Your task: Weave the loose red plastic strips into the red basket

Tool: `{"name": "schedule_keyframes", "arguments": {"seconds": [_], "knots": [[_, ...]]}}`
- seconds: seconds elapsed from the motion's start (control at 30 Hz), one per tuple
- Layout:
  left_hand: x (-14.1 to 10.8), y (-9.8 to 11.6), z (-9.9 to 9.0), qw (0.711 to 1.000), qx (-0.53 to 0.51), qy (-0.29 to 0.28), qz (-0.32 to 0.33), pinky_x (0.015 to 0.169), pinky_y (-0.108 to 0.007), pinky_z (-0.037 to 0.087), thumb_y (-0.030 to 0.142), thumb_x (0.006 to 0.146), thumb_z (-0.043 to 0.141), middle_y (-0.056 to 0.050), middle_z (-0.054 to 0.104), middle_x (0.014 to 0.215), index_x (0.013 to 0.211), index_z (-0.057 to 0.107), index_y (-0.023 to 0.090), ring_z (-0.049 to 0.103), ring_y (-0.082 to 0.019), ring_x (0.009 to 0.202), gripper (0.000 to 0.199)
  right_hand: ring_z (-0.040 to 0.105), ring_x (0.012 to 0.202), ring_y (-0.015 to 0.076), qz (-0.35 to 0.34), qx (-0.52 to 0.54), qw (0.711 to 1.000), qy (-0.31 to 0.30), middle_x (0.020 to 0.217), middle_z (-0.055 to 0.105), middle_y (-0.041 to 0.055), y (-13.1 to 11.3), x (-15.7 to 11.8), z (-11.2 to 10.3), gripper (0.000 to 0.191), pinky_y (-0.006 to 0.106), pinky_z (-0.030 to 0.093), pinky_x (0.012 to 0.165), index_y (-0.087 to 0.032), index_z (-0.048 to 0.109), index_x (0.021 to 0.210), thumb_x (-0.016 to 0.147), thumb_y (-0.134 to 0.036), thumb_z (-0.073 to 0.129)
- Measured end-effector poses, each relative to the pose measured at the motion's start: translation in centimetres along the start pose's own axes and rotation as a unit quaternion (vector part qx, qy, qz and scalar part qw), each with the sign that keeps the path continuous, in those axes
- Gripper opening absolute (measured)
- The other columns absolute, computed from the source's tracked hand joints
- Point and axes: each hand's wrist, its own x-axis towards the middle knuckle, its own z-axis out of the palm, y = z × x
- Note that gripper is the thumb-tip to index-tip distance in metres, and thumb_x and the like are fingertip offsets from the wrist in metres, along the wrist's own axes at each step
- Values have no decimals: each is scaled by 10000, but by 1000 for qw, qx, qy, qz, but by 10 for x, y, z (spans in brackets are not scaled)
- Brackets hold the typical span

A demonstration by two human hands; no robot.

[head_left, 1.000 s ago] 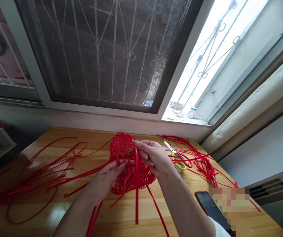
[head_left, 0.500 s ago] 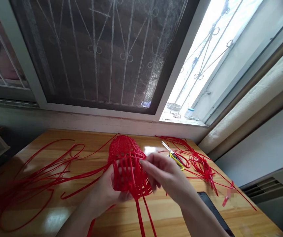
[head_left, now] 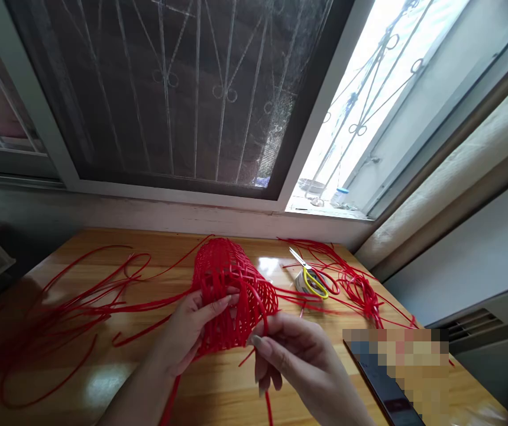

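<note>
A red woven basket (head_left: 222, 260) lies on its side on the wooden table, its open end towards me. My left hand (head_left: 191, 331) grips the near left rim, thumb on top and the other fingers partly hidden by the weave. My right hand (head_left: 289, 355) pinches a red plastic strip (head_left: 260, 305) between thumb and index finger just off the basket's near right edge. That strip bends over from the rim, and a length of strip hangs below the hand. Several long loose strips (head_left: 165, 303) run out from the basket to the left.
Yellow-and-red-handled scissors (head_left: 309, 275) rest on a small round tin or roll (head_left: 303, 285) right of the basket. Beyond is a tangle of red strips (head_left: 364, 296). A dark phone-like slab (head_left: 382, 378) lies at front right. The window frame (head_left: 183, 192) rises behind the table (head_left: 116, 378).
My right hand has moved down and towards me, drawing a strip out from the rim. My left thumb has come up over the basket's edge, and the basket has turned somewhat.
</note>
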Motion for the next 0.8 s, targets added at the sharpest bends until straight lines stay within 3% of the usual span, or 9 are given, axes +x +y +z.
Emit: {"name": "schedule_keyframes", "arguments": {"seconds": [0.1, 0.23, 0.4, 0.53, 0.67, 0.8], "knots": [[7, 15, 5, 998, -51, 35, 20, 616, -247, 573, 113, 769, 681, -85, 738, 769, 927, 704, 102, 676, -154, 629, 160, 504, 518, 77, -3, -77, 997, -8, 598, 554, -4, 14, 5, -5, 294, 170, 399, 471, -177, 555, 728, 870, -434, 560], [10, 44, 25, 991, -114, 62, 36, 640, -258, 590, 34, 854, 515, -93, 737, 757, 908, 693, 87, 697, -157, 633, 194, 450, 507, 82, -27, -192, 980, 33, 573, 474, -32, 24, 14, -8, 267, 182, 364, 456, -183, 548, 724, 902, -378, 509], [4, 63, 51, 968, -230, 103, 10, 667, -220, 588, 20, 899, 423, -81, 735, 755, 891, 662, 74, 701, -125, 629, 246, 397, 501, 89, -113, -280, 949, 92, 556, 446, -36, -11, 23, -15, 286, 205, 305, 448, -183, 551, 680, 894, -370, 515], [3, 60, 46, 958, -258, 125, -24, 652, -215, 586, 92, 928, 425, -52, 724, 693, 934, 655, 92, 694, -120, 592, 230, 390, 515, 97, -167, -382, 901, 117, 556, 461, -33, -27, 27, -21, 263, 219, 297, 478, -189, 568, 667, 896, -305, 512], [-2, 54, 32, 964, -239, 116, -1, 689, -284, 595, 162, 939, 438, -52, 728, 719, 1008, 663, 118, 707, -161, 648, 240, 437, 554, 109, -206, -446, 858, 149, 609, 519, -12, -12, 33, -18, 243, 219, 306, 501, -190, 540, 693, 916, -264, 474], [-8, 51, 26, 967, -223, 118, 15, 701, -279, 588, 170, 937, 441, -71, 733, 779, 1010, 665, 117, 708, -169, 701, 241, 431, 543, 107, -244, -447, 847, 151, 597, 500, -20, 0, 38, -10, 238, 216, 300, 495, -195, 498, 699, 927, -244, 454]]}}
